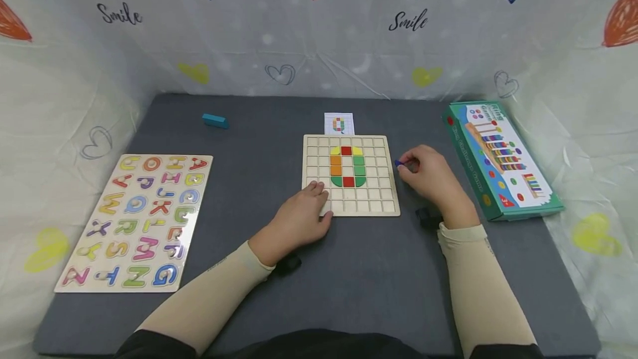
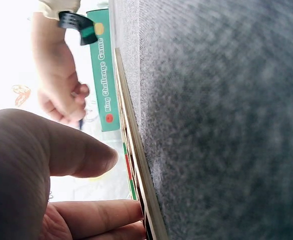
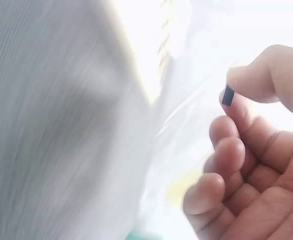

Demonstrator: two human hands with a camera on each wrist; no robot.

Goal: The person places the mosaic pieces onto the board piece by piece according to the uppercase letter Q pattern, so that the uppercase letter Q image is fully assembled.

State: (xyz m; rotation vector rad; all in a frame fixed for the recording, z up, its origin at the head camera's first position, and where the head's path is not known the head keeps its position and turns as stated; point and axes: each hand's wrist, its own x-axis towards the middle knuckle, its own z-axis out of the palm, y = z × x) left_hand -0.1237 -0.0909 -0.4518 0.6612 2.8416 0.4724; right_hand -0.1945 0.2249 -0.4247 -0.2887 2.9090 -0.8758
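A wooden grid board (image 1: 384,206) lies on the table, with red, orange, yellow and green tiles (image 1: 359,170) set in a ring in its squares. My left hand (image 1: 299,216) rests its fingers on the board's near left corner, thumb by the near edge. To the right of the board, my right hand (image 1: 432,179) pinches a small dark blue tile (image 3: 228,95) between thumb and forefinger, raised off the table. Touching the board's far edge is a small card (image 1: 329,126) printed with a similar coloured ring pattern.
An alphabet puzzle board (image 1: 166,181) lies at the left. At the far left sits a teal block (image 1: 215,121). A green Ring Challenge Game box (image 1: 503,159) occupies the right side. A printed curtain (image 1: 339,26) surrounds the grey table (image 1: 359,287).
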